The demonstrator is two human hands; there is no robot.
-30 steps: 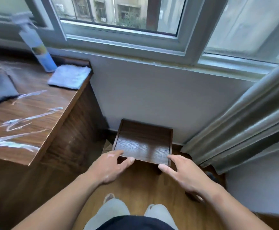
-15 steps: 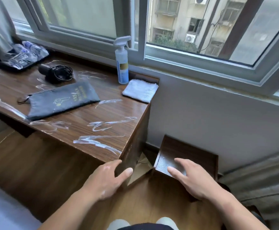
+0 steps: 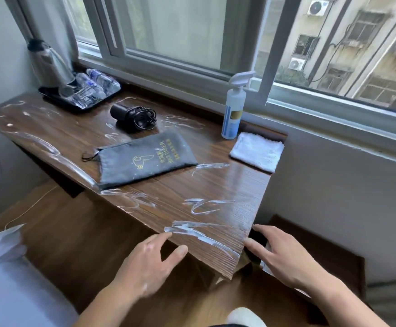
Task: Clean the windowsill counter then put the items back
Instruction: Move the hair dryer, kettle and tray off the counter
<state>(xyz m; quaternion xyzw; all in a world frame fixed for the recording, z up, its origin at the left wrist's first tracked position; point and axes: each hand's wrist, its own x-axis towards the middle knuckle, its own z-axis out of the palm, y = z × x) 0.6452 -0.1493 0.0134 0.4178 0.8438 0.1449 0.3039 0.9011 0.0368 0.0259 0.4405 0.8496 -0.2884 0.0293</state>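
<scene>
Far up-left of the left hand (image 3: 149, 265): brushed-steel kettle (image 3: 48, 64), conical, black lid, standing upright on a shallow black tray (image 3: 55, 97) at the back of the desk (image 3: 234, 192). In the same tray: clear plastic water bottles (image 3: 98, 82), lying on their sides.

Ahead of the left hand, well apart: black hair dryer (image 3: 121, 114), cylindrical, round end toward the left, cord (image 3: 144, 116) coiled against its right side. Nearer: flat grey fabric pouch (image 3: 145, 159), rectangular, printed in yellow, long axis running left-near to right-far, drawstring end pointing left.

Desk: dark wood-grain laminate, glossy, long axis running from far left to near right, streaked with white smears (image 3: 199, 228). Left hand spread, palm down, holding nothing, fingertips at the near edge; cannot tell whether touching.

Ahead of the right hand (image 3: 284, 258), by the window frame (image 3: 168, 62): translucent spray bottle (image 3: 232, 119), upright, white trigger nozzle pointing right. Just beside its base, to the right: folded white terry cloth (image 3: 257, 152), square, at the desk's right end.

Right hand spread, fingers straight, empty, just past the near right corner, above a dark wooden tray (image 3: 329, 253) on the floor.
</scene>
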